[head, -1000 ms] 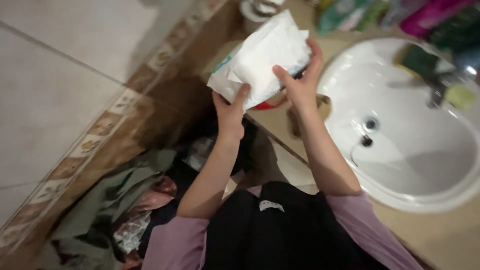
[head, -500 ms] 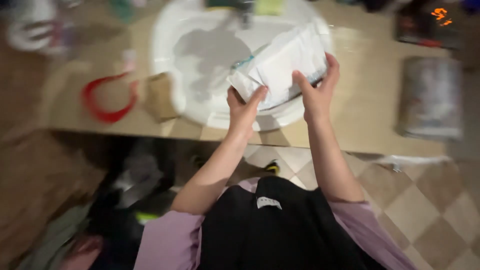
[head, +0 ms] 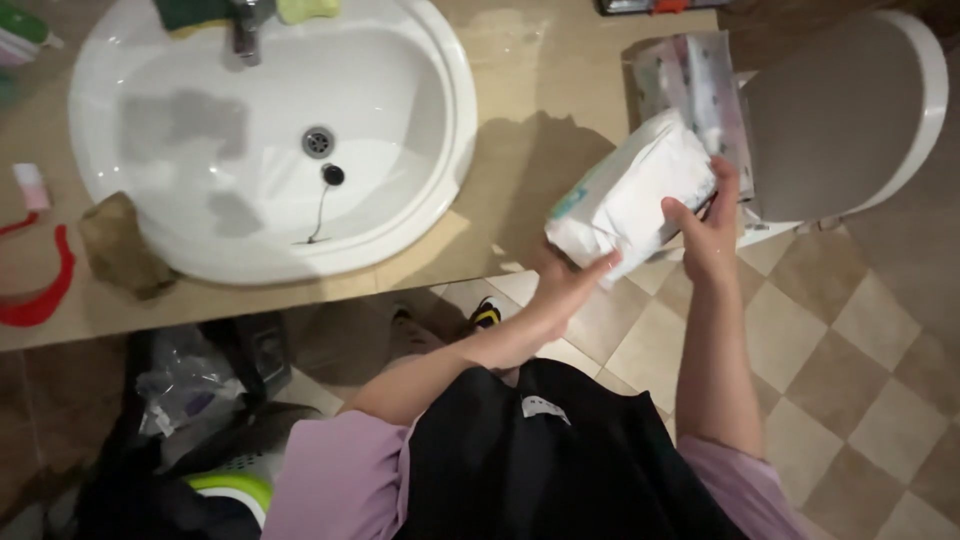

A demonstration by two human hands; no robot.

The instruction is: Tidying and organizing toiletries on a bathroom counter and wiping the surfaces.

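Observation:
Both my hands hold a soft white plastic pack [head: 630,195] with a bit of teal print, above the right end of the beige counter [head: 540,90]. My left hand [head: 565,285] grips its lower left corner from below. My right hand [head: 708,230] clasps its right side, fingers spread along the edge. Just behind the pack a second, patterned plastic package [head: 700,95] lies on the counter's right end.
A white oval sink [head: 270,140] with a tap [head: 245,25] is set in the counter at left. A red band [head: 40,295] and a brown lump [head: 120,245] lie left of it. A white toilet lid [head: 850,110] is at right. Bags and clothes [head: 190,400] lie under the counter.
My view and both hands have swung to the right with the white pack, from over the sink to the counter's right end near the toilet.

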